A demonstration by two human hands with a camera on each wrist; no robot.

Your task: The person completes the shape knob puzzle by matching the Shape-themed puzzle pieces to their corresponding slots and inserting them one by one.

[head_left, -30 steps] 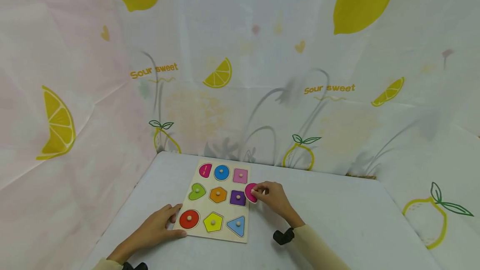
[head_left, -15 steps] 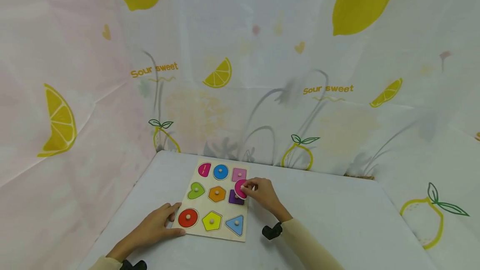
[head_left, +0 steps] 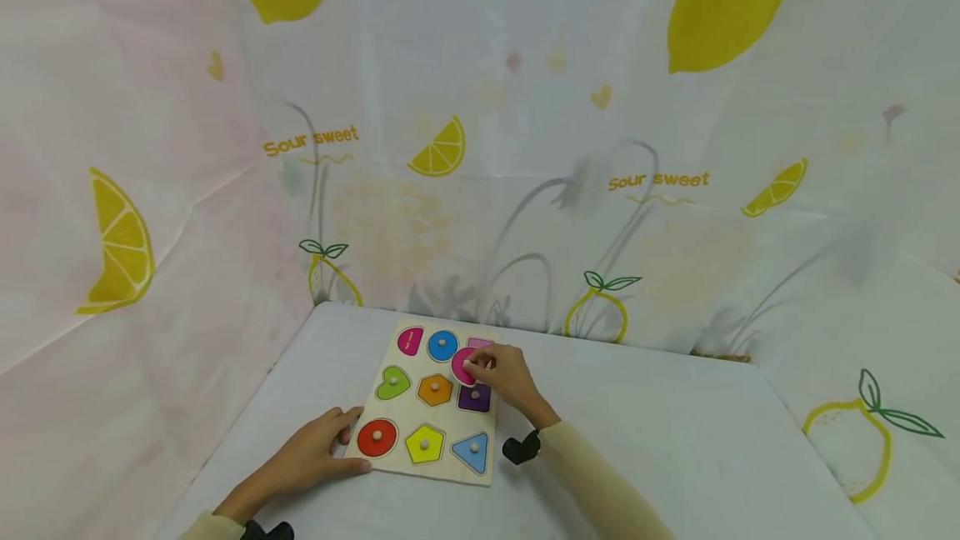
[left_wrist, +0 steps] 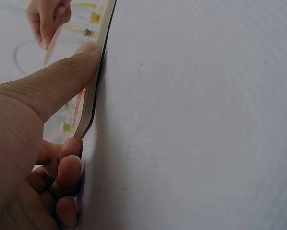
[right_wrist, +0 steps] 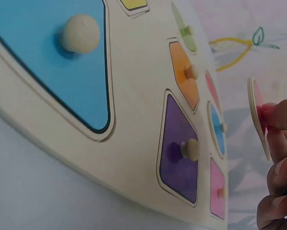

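Observation:
A wooden peg puzzle board (head_left: 408, 411) lies on the white table. My left hand (head_left: 318, 450) grips its near left corner, thumb on the near edge (left_wrist: 69, 76) and fingers curled at the left side. Over the far right part of the board, my right hand (head_left: 510, 375) pinches a magenta knobbed puzzle piece (head_left: 461, 366) by its peg. In the right wrist view that piece (right_wrist: 253, 108) is tilted and apart from the board. A magenta recess (head_left: 410, 342) with small lettering, at the far left, has no peg. The held piece partly covers the pink square (head_left: 480, 343).
Other pegged pieces sit in the board: a blue circle (head_left: 442, 346), green heart (head_left: 393, 382), orange hexagon (head_left: 435, 390), purple square (head_left: 474, 397), red circle (head_left: 377, 437), yellow pentagon (head_left: 424, 444) and blue triangle (head_left: 471, 450). Lemon-print cloth (head_left: 480, 215) hangs behind the table.
My right hand has carried the magenta piece leftward and away from me, from the board's right edge to above the pink and purple squares. The left hand stays at the corner.

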